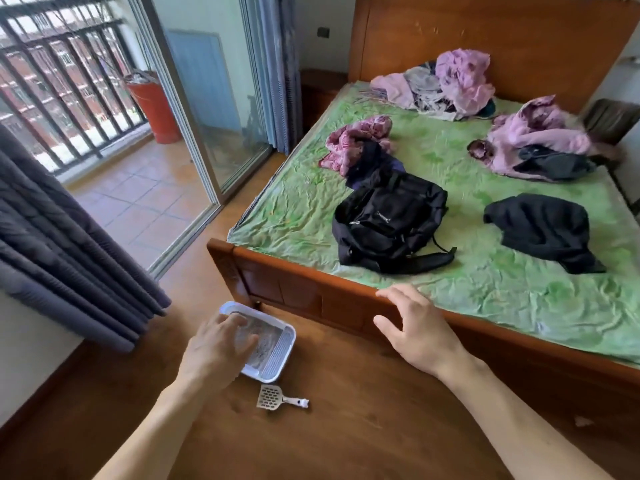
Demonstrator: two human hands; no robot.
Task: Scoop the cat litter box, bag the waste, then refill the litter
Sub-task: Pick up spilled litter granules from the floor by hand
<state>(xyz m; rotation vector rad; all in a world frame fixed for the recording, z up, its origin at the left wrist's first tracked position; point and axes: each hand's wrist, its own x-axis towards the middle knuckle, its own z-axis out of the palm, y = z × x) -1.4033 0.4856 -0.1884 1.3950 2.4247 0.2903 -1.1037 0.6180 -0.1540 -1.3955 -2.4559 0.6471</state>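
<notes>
A pale blue litter box with grey litter sits on the wooden floor by the bed's foot corner. A small beige slotted scoop lies on the floor just in front of it, handle pointing right. My left hand hangs in the air over the box's near left side, fingers loosely spread, holding nothing. My right hand is held out in front of the bed's footboard, fingers relaxed and empty. Whether either hand touches anything I cannot tell.
The wooden bed with a green sheet carries a black backpack, a black garment and heaps of purple clothes. A dark curtain hangs at left. A sliding glass door opens onto a tiled balcony with a red bin.
</notes>
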